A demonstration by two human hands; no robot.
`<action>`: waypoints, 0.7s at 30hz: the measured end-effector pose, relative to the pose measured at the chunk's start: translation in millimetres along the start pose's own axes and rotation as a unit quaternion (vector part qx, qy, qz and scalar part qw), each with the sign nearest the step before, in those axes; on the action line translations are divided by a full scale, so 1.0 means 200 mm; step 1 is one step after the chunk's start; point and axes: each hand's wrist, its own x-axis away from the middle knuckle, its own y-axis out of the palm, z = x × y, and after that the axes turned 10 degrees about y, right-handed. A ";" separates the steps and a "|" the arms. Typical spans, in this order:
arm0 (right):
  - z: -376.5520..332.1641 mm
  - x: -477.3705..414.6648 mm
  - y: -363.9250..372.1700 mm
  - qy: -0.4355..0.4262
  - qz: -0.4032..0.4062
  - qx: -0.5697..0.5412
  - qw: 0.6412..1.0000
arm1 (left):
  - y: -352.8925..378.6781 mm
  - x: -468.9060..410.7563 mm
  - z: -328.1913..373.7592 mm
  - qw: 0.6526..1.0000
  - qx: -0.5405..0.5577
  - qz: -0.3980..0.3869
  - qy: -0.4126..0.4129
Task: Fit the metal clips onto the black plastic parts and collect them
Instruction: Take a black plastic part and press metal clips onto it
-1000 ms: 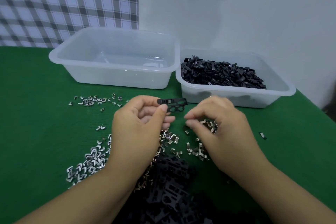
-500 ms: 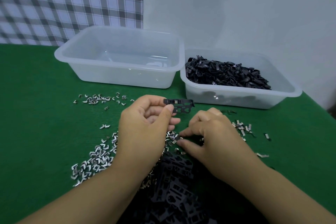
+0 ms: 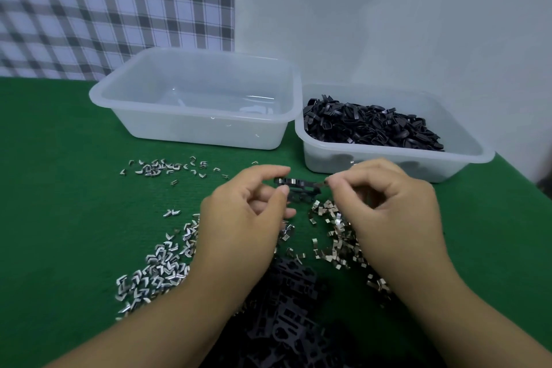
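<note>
Green felt table (image 3: pixel 74 218), checked cloth (image 3: pixel 89 9) behind; the black plastic part (image 3: pixel 300 188) is up between both hands, left hand (image 3: pixel 242 218) pinching its left end, right hand (image 3: pixel 388 206) pinching a metal clip (image 3: pixel 325 184) against its right end; so mid-fitting I reckon; next needs a square push home, then a toss into a tub (image 3: pixel 466 158); loose clips (image 3: pixel 155 275) scattered round; no readable writing.

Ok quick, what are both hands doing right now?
Left hand: holds the black plastic part, pinched by thumb and forefinger.
Right hand: pinches what looks like a metal clip at the part's right end.
</note>
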 end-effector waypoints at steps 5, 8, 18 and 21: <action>-0.02 0.00 0.02 0.023 -0.016 -0.037 0.999 | 0.01 0.01 0.00 0.998 0.016 -0.054 0.012; -0.02 0.01 0.02 0.004 -0.023 -0.024 0.999 | 0.01 0.01 0.01 0.997 0.023 -0.066 0.018; 0.02 0.01 0.02 -0.156 -0.019 0.087 0.984 | 0.01 0.00 0.00 0.998 0.011 -0.051 0.043; 0.02 0.01 0.02 -0.198 0.000 0.118 0.973 | 0.01 0.00 0.01 0.997 0.033 -0.060 0.028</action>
